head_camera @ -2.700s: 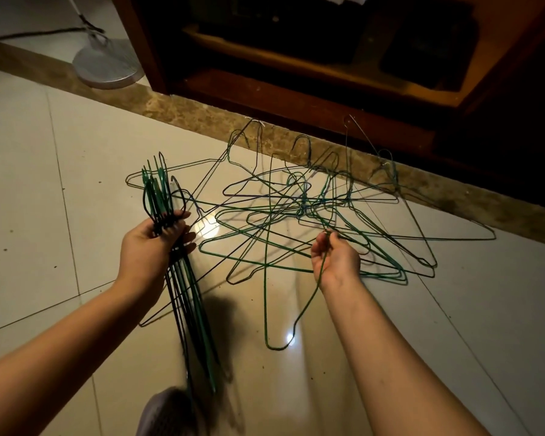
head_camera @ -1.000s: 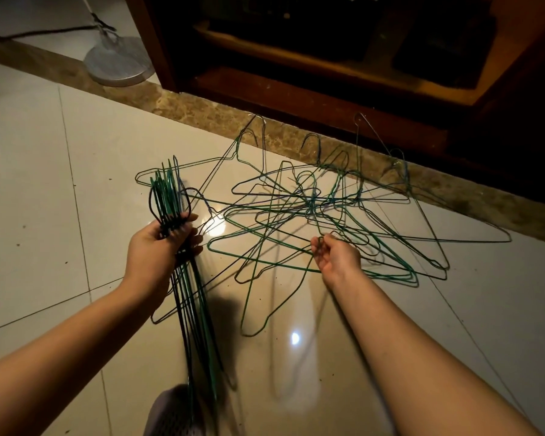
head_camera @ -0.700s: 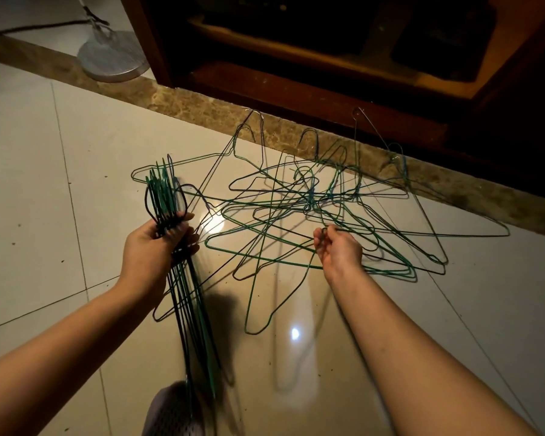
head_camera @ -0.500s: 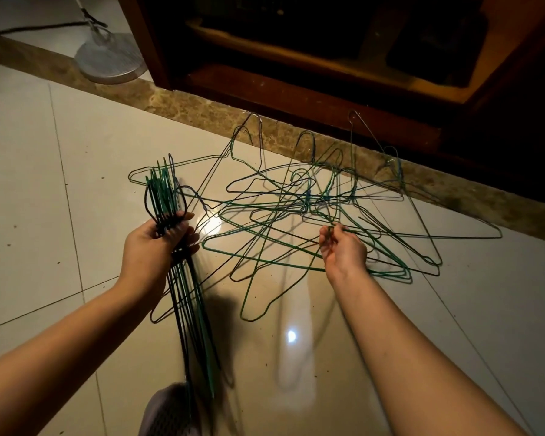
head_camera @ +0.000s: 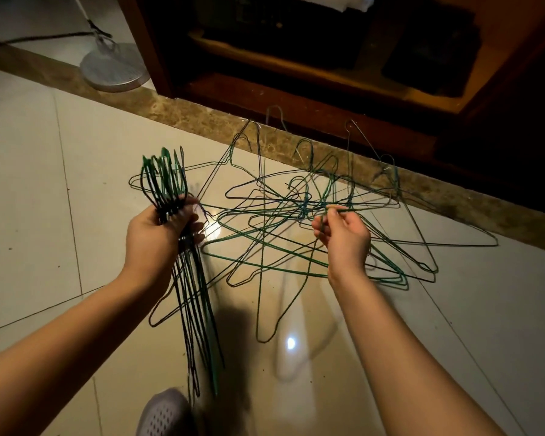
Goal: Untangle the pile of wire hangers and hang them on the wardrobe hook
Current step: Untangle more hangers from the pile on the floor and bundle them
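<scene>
A tangled pile of green and dark wire hangers (head_camera: 283,221) lies spread on the pale tiled floor in front of the wardrobe. My left hand (head_camera: 158,234) is closed around the necks of a gathered bundle of hangers (head_camera: 189,294), hooks up, bodies hanging down toward my foot. My right hand (head_camera: 343,237) pinches the hook of one green hanger (head_camera: 265,309) at the pile's middle; that hanger's body reaches down toward me. No wardrobe hook is visible.
An open dark wooden wardrobe (head_camera: 312,99) stands behind a brown stone threshold (head_camera: 183,114). A round grey fan base (head_camera: 114,67) with a cable sits at the back left. My light perforated shoe (head_camera: 164,413) shows at the bottom edge.
My right hand has moved up and into the pile's middle, lifting the pinched green hanger with it. The left hand still holds its bundle in the same place.
</scene>
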Available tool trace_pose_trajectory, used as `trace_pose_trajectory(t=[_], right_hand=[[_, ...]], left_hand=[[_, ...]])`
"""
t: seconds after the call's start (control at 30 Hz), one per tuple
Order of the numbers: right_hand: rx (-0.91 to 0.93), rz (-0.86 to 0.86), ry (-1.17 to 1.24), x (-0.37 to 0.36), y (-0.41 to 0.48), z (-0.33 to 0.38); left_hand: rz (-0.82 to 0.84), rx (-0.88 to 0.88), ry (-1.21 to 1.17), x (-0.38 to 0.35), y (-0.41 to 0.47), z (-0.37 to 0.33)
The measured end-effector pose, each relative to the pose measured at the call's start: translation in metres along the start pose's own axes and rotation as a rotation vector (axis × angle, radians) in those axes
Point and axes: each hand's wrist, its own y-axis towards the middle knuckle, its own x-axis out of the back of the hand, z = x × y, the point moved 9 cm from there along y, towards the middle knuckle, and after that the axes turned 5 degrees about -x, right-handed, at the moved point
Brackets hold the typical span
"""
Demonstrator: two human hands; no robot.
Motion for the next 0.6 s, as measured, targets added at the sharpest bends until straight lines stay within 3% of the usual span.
trace_pose_trajectory(t=[0.2,0.33,0.6], right_hand=[[0.359,0.177,-0.42,-0.042,-0.055,0.031],[0.634,0.183,-0.619,-0.057,-0.091,0.042],[0.677,0.129,-0.647,-0.049,-0.101,0.036]], left_hand=[[0.126,-0.054,0.1,-0.029,-0.005,-0.021],[0.193,-0.016,0.092,-0.05,-0.021,-0.015],[0.298,0.096,-0.023,-0.069,-0.034,0.001]])
